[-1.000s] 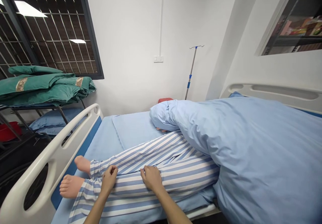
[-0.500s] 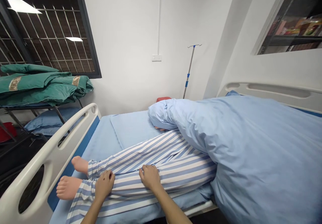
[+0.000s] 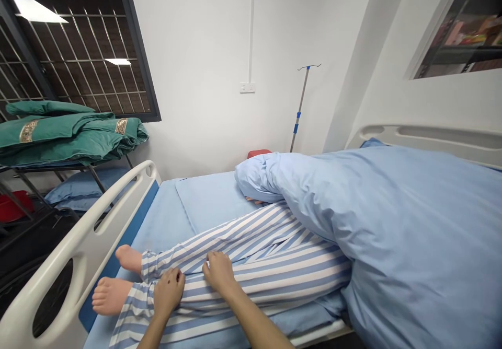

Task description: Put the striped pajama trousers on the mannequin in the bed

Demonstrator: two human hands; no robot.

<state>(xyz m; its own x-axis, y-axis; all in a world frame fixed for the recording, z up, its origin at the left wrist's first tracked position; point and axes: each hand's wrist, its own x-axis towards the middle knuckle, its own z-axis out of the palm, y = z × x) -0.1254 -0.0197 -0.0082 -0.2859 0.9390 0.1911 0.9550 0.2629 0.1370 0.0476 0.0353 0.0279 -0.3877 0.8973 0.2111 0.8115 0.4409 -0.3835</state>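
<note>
A manikin lies on the bed, its legs in blue-and-white striped trousers and its bare feet towards the footboard. Both hands are on the nearer leg. My left hand curls over the shin, just above the trouser cuff. A little higher, below the knee, my right hand bends its fingers over the top of the same leg. The fingertips of both hands are partly hidden on the far side. A light blue quilt is folded back over the upper body and hides it.
The white footboard rises at the left, the headboard at the far right. A drip stand stands by the wall behind the bed. Green folded quilts lie on a rack, with a red basin below.
My right hand has slid down the leg towards the foot, closer to my left hand. My left hand stays at about the same spot on the shin. The view has shifted slightly.
</note>
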